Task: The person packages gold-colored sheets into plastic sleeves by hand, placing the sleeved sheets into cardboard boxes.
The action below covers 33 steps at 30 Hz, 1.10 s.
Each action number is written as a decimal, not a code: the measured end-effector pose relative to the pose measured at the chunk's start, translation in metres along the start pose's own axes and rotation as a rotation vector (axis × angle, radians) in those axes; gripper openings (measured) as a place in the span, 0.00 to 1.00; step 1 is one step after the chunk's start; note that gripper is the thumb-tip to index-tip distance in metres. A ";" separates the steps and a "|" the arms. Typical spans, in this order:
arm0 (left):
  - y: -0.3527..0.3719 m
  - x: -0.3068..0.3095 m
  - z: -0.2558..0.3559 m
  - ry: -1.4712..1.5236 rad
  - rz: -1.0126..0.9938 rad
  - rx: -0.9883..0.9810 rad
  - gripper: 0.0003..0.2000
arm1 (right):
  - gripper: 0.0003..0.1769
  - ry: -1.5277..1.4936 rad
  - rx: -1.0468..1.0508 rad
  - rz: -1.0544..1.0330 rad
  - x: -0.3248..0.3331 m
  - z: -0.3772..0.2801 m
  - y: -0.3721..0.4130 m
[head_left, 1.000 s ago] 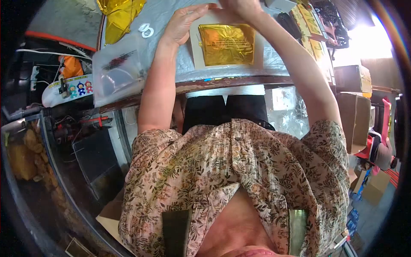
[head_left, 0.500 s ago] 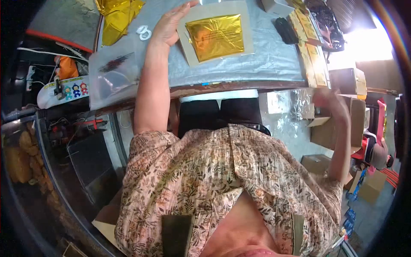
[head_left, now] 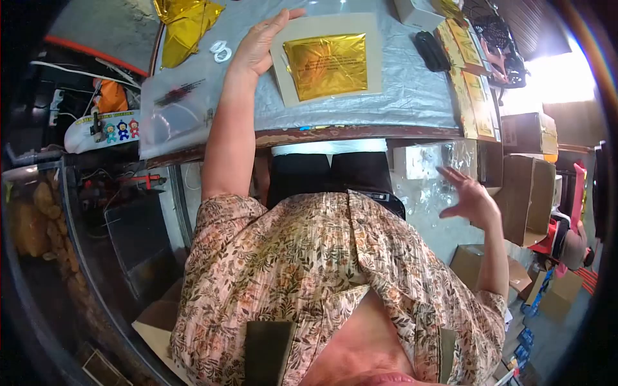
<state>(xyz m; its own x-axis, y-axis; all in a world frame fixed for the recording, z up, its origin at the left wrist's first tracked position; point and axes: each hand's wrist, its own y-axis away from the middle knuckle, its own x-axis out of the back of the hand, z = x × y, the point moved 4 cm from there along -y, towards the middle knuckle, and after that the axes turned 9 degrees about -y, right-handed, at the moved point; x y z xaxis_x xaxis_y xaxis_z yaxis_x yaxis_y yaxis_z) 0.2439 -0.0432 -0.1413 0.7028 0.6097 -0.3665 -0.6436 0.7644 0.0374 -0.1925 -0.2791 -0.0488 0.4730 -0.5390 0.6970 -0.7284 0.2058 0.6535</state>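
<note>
Gold, crinkled foil packet (head_left: 329, 67) with dark printed lines lies on a pale beige, four-sided sheet (head_left: 322, 24), upon your desk (head_left: 415, 96) with its silvery-blue cover. Your left hand (head_left: 261, 44) is at the sheet's left edge; whether that grip pinches the edge or merely rests against it, you cannot be told from this view. Your right hand (head_left: 472, 201) is off the desk, in the air on your right side, grip wide, fingers spread, holding nothing. White plastic rings (head_left: 221, 51) and a clear plastic bag (head_left: 174, 122) lie to the left. Step assessed: one-handed steadying of sheet and packet. Further two-handed handling would call for your right hand over the desk and the packet kept from sliding.
</note>
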 end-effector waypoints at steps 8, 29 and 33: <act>0.007 -0.003 0.003 -0.072 0.019 -0.002 0.25 | 0.30 -1.082 -0.448 -0.028 -0.034 0.138 -0.006; -0.001 0.005 0.004 -0.229 -0.068 0.122 0.18 | 0.10 -0.944 0.620 0.240 0.134 -0.112 -0.299; -0.009 0.024 0.015 -0.875 -0.144 -0.011 0.14 | 0.07 -0.780 0.626 0.341 0.125 -0.112 -0.310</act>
<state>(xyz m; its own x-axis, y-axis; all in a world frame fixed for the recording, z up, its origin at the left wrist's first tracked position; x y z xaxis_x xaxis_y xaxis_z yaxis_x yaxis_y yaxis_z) 0.2714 -0.0323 -0.1367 0.7542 0.4532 0.4753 -0.5309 0.8467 0.0352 0.1476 -0.3189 -0.1313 -0.0925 -0.9534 0.2872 -0.9937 0.1069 0.0348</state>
